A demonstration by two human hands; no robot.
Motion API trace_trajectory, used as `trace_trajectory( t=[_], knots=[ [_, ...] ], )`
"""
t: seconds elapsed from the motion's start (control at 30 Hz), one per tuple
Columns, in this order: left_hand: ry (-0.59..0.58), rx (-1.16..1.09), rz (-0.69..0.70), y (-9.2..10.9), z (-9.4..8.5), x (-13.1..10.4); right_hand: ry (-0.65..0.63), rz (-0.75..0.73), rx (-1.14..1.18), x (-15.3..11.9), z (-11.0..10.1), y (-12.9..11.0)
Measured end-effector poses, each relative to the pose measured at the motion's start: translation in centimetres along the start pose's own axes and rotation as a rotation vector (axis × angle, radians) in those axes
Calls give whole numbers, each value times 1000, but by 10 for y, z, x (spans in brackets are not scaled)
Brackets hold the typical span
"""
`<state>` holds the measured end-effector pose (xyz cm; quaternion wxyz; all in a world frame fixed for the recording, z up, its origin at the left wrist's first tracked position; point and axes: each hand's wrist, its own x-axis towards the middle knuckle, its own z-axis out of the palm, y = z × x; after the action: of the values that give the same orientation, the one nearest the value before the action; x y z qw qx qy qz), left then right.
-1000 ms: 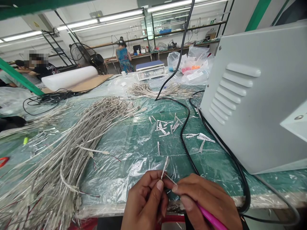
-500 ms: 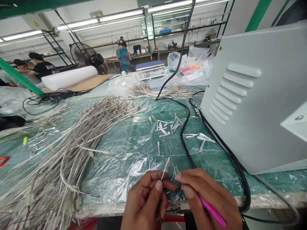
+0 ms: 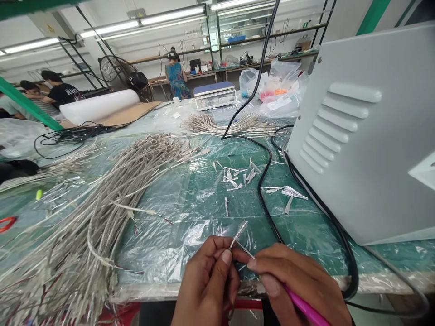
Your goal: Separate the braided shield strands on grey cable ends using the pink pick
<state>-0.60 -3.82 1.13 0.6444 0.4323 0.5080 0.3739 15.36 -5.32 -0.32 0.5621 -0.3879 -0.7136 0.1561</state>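
Near the table's front edge, my left hand [image 3: 214, 278] pinches a thin cable whose silvery braided end [image 3: 241, 230] points up and away. Beside it on the right, my right hand [image 3: 295, 280] grips a pink-handled tool [image 3: 305, 309]. The tool's thin metal tip touches or nearly touches the cable just below the flared braid. Several silvery scraps [image 3: 231, 176] lie on the green mat beyond my hands. A large bundle of braided cables [image 3: 118, 190] spreads to the left of my hands.
A grey metal housing [image 3: 367, 136] with vents stands at the right. A black cable [image 3: 263, 181] winds across the table. Behind are a second cable bundle [image 3: 238, 126], plastic bags [image 3: 275, 88] and a white roll [image 3: 98, 107]. People sit farther back.
The braided end looks wider and more flared, leaning further right. The tool's tip has moved down along the cable, nearer my left fingers. The view has shifted slightly.
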Motion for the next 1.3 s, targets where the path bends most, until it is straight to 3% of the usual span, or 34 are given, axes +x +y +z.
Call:
trace_trajectory(
  t=[0.2,0.47,1.1,1.3],
  knots=[
    [38,8,26,2,4,0,-38,50,22,3,0,-2],
    [107,-52,40,5,9,-2,30,39,40,3,4,0],
    [94,-60,55,5,9,-2,2,56,18,3,3,-1],
    [91,-47,57,5,10,-1,74,31,56,6,6,3]
  ],
)
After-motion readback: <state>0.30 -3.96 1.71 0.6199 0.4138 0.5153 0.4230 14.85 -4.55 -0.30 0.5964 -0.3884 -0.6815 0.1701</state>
